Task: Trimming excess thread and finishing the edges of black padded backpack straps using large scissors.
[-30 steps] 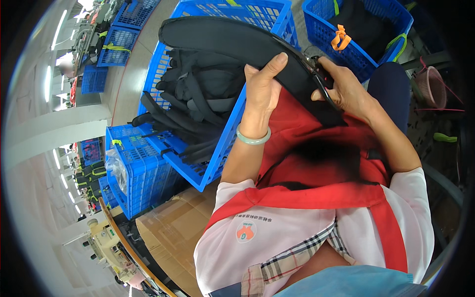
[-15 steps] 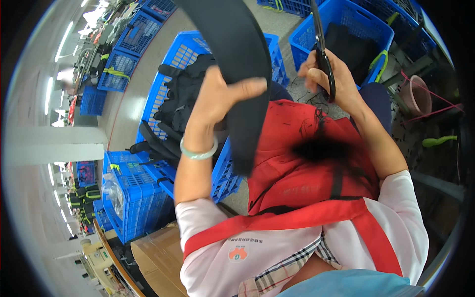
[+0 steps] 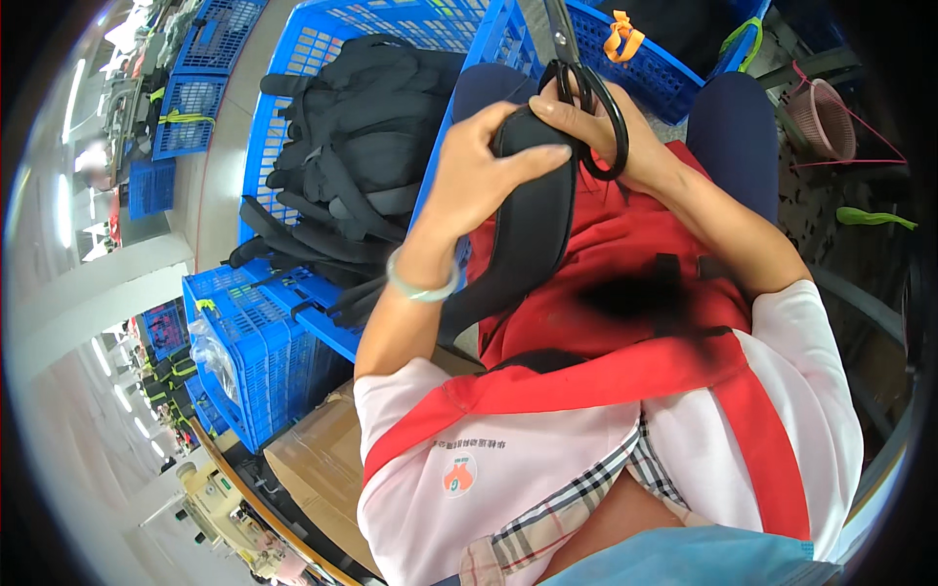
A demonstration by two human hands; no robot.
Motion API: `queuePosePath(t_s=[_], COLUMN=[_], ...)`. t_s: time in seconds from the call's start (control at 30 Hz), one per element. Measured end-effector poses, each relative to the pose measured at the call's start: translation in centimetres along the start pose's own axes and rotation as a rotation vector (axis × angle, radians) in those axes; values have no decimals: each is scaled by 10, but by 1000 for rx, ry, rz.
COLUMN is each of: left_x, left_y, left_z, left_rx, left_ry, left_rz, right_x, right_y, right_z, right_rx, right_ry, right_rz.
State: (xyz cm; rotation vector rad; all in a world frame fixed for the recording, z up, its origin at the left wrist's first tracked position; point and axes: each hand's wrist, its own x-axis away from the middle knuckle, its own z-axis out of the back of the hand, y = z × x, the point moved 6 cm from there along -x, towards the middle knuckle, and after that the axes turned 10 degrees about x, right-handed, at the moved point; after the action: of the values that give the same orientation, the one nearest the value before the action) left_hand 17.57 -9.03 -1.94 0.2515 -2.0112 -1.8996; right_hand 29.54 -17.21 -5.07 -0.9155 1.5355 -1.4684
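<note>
My left hand [image 3: 469,181] is closed round a long black padded fabric strip [image 3: 532,230], thumb across its face. The strip bends over at the top and hangs down toward my lap, over a red apron [image 3: 606,239]. In my right hand [image 3: 635,142] are black-handled scissors [image 3: 561,39], blades pointing up and away from me. The right thumb and fingers also meet the strip's upper end beside the left hand. Whether the blades touch the fabric cannot be seen.
Left of my knees stands a blue crate [image 3: 256,161] heaped with black strips [image 3: 362,127]. An orange band [image 3: 622,37] hangs at another blue crate [image 3: 635,78]. A pink basket [image 3: 821,117] stands at the right. Lower left are a stacked crate [image 3: 278,356] and a cardboard box [image 3: 327,459].
The strip has come down and closer to me, its upper end now folded between my hands. My right hand with the scissors has moved left to meet the left hand.
</note>
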Motion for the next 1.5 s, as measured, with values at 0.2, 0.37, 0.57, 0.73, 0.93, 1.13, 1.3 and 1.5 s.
queuePosePath(t_s=[0.2,0.37,0.57,0.73,0.93,1.13,1.3,1.5], left_x=[3,9,12,14,14,15,12,12], left_y=[-31,-30,-30,-30,-28,-26,-23,-21], left_z=[13,29,37,36,33,30,27,24], left_rx=[433,533,579,580,615,600,592,492], left_ry=[154,331,483,448,403,389,310,311], left_rz=[106,-34,-97,-129,-121,-108,-124,-147], right_x=[20,69,68,61,60,62,60,61], right_y=[-7,11,18,15,25,29,23,9], right_z=[33,17,-5,-14,-11,-8,5,10], right_rx=[565,563,546,535,561,470,569,655], right_ry=[12,-198,-287,-268,-281,-276,-253,-228], right_rz=[39,-193,-305,-233,-243,-224,-123,-200])
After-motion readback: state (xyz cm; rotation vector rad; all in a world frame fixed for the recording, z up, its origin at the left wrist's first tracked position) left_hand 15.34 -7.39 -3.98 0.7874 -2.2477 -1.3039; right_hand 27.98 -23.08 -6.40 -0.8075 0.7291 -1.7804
